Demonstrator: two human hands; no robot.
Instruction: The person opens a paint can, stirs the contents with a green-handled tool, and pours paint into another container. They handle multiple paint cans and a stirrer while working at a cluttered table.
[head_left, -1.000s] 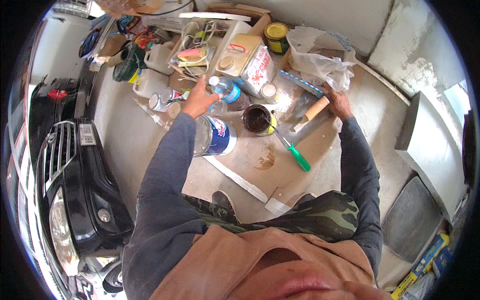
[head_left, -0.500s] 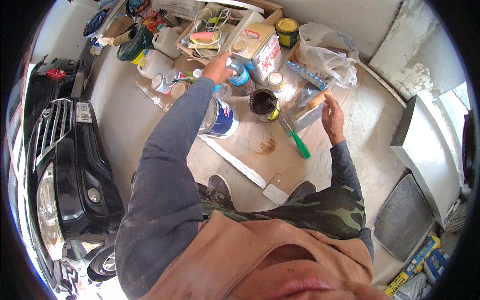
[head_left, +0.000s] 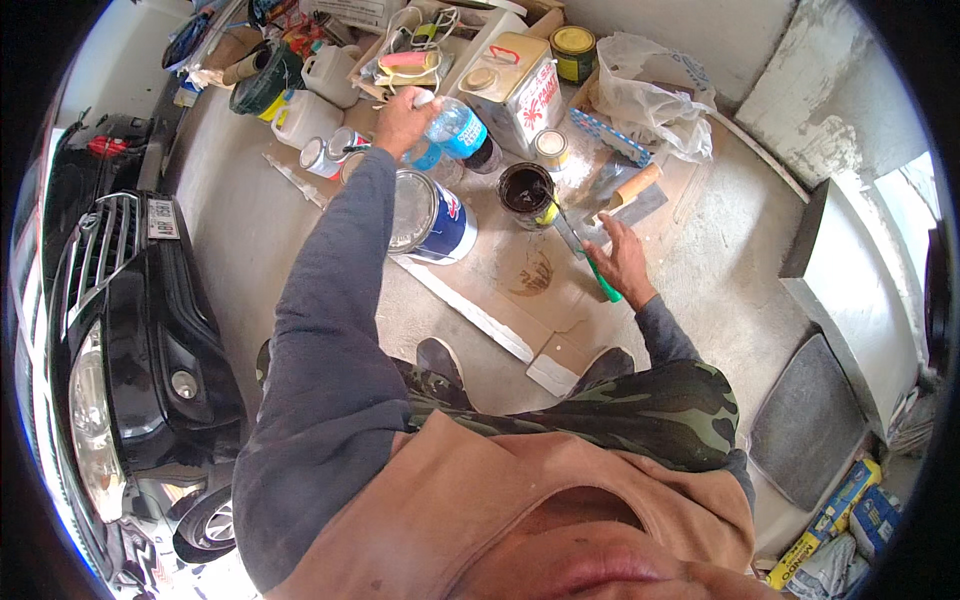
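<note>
My left hand [head_left: 403,122] is closed round the neck of a clear plastic bottle [head_left: 458,128] with a blue label, tilted, dark matter at its base. Beside it stands a second blue-labelled bottle [head_left: 424,154], partly hidden by my hand. An open can of dark brown liquid [head_left: 524,192] stands in front of the bottle. Across its right rim rests a flat-bladed tool with a green handle [head_left: 604,284]. My right hand [head_left: 622,262], fingers spread, hovers over or touches that handle; I cannot tell which. Just beyond lies a trowel with a wooden handle [head_left: 637,186].
A large blue-and-white paint can [head_left: 440,228] stands near my left forearm. Behind are a rectangular metal tin [head_left: 510,88], a small lidded can [head_left: 551,148] and a plastic bag [head_left: 655,95]. A black car [head_left: 150,340] is at left; a cardboard sheet [head_left: 500,290] covers the floor.
My left hand has moved left, tipping the bottle from near upright. My right hand has left the trowel and come nearer me, to the green handle. The trowel lies turned slightly.
</note>
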